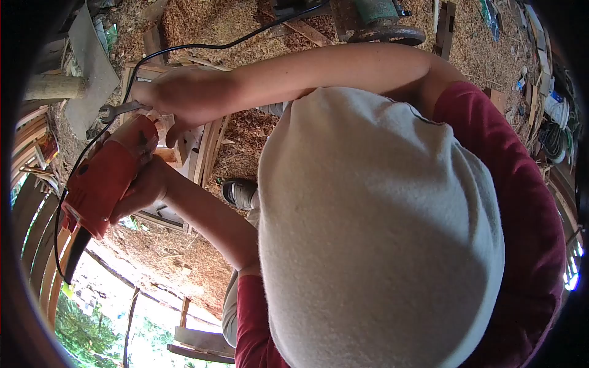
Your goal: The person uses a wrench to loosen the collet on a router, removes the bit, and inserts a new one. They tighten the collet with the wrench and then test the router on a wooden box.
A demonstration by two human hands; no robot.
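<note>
My left hand [146, 187] grips the red corded power tool [101, 184] from its near side, fingers wrapped round the body. A black cord leaves the tool's lower end and loops up past its far side. Over the tool's upper end, my right hand [184, 95] is closed on an open-end wrench [119, 110], whose jaw sticks out beyond the fingers. The thumb of that hand points down close to the tool's round end. What the wrench's other end meets is hidden by the hand.
Below my hands stands a wooden frame [211, 150]. Wood shavings [245, 138] cover the floor around a shoe [238, 191]. At the top is a green machine part [375, 11] with a round wheel [389, 35]. A wooden post [54, 87] juts in at left. The black cord [202, 46] crosses above my right arm.
</note>
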